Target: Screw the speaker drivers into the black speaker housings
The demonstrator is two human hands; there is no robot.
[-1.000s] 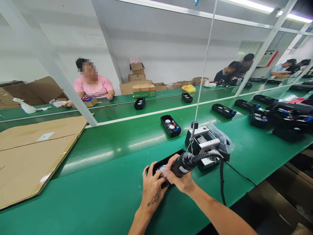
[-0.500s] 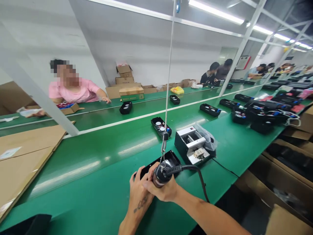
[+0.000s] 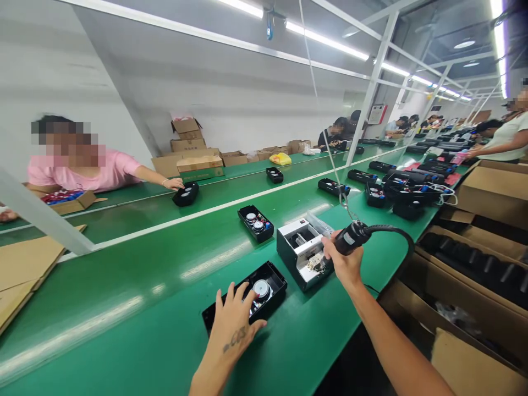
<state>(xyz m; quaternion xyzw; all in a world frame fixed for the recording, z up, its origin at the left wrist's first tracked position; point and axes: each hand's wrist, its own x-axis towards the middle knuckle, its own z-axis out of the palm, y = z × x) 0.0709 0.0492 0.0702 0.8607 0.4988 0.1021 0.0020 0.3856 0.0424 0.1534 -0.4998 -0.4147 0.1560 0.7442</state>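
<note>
My right hand (image 3: 344,261) is wrapped round a black electric screwdriver (image 3: 350,237), which hangs from a cord with a metal hook. Its lower end points down at the front of a black and silver screw feeder (image 3: 303,258); the tip is hidden by my hand and the machine. My left hand (image 3: 235,319) is open, fingers spread over a black speaker housing (image 3: 274,279). A round silver speaker (image 3: 261,289) shows inside it, beside my fingertips. The near left part of the housing lies under my hand.
Another housing with two speakers (image 3: 256,223) lies just beyond the feeder. Across the line, a co-worker's hand (image 3: 175,184) touches a black housing (image 3: 186,193). Several housings are piled at the right (image 3: 406,190). Cardboard boxes (image 3: 490,192) stand below the bench edge. Flattened cardboard (image 3: 25,269) lies left.
My right hand has moved right with the screwdriver, from the housing to the screw feeder. My left hand has spread its fingers. The co-worker's hand has reached a housing. The view has turned right.
</note>
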